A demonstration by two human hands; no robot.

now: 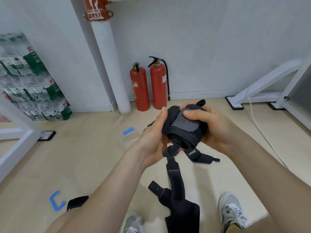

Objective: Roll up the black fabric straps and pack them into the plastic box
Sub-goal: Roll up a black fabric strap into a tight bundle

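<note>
The roll (182, 137) is held mid-frame. It looks soft, light and springy, and will likely unwind unless clamped across its grey tab (185, 123). The right hand (213, 130) curls its fingers (196, 113) over it. The left hand (152, 140) presses flat at its 9 o'clock. The tail (173, 174) hangs toward 6, and the box (129, 137) lies on the floor (94, 157) at 9.

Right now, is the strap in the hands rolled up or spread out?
Partly rolled: the right hand grips the strap as a tight roll, the left hand presses its side, and a tail hangs loose below.
</note>
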